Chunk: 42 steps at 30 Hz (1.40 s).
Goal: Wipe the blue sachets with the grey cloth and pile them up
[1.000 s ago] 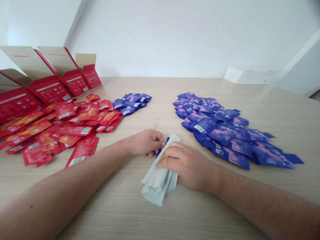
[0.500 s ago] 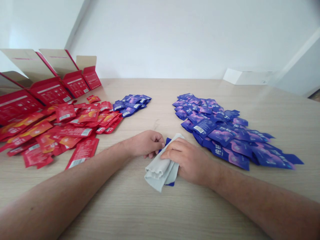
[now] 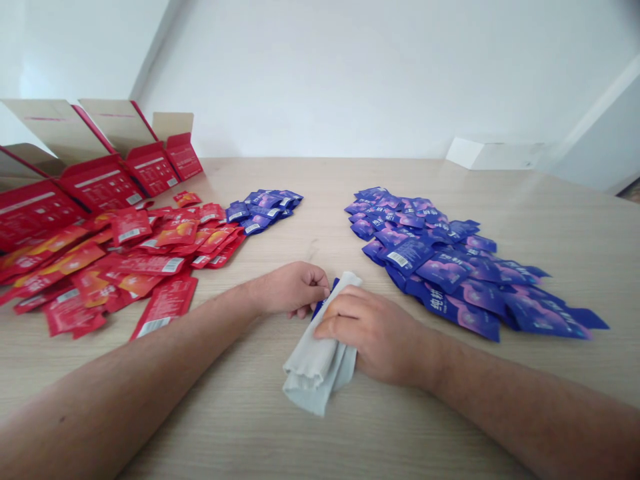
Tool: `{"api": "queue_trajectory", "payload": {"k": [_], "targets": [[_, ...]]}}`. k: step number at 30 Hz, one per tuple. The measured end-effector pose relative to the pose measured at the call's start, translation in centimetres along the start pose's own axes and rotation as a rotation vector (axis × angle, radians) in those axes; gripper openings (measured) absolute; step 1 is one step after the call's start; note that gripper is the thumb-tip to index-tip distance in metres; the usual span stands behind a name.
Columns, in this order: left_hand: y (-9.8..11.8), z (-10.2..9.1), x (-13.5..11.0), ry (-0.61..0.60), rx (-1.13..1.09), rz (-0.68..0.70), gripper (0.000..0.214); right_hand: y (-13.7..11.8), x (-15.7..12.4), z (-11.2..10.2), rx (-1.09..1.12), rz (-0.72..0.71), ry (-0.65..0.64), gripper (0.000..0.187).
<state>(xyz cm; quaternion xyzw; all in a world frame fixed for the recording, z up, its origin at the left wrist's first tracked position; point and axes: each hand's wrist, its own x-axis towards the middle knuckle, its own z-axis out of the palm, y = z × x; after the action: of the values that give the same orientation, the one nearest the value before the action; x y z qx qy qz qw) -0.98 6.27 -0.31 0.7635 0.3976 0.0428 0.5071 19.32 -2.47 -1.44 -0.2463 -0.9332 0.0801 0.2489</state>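
Note:
My left hand (image 3: 290, 288) is closed in a pinch on the top edge of a blue sachet (image 3: 325, 301) lying on the wooden table (image 3: 320, 220). My right hand (image 3: 367, 327) presses a folded pale grey cloth (image 3: 313, 367) down over that sachet, fingers curled on the cloth. Most of the sachet is hidden under cloth and hand. A large pile of blue sachets (image 3: 450, 267) lies to the right, close to my right wrist.
A spread of red sachets (image 3: 115, 260) covers the left side, with a small heap of blue sachets (image 3: 263, 207) behind it. Open red cartons (image 3: 100, 173) stand at the far left. A white box (image 3: 493, 153) sits at the back right by the wall.
My right hand slid the cloth up over the sachet and then back toward me. My left hand kept its pinch in place.

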Motion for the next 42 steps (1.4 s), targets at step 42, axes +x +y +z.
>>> {"api": "queue_trajectory", "payload": {"k": [42], "targets": [[-0.13,0.00,0.10,-0.002,-0.002,-0.003,0.024,0.17,-0.04,-0.04,-0.004,0.080,0.020,0.019]]}}
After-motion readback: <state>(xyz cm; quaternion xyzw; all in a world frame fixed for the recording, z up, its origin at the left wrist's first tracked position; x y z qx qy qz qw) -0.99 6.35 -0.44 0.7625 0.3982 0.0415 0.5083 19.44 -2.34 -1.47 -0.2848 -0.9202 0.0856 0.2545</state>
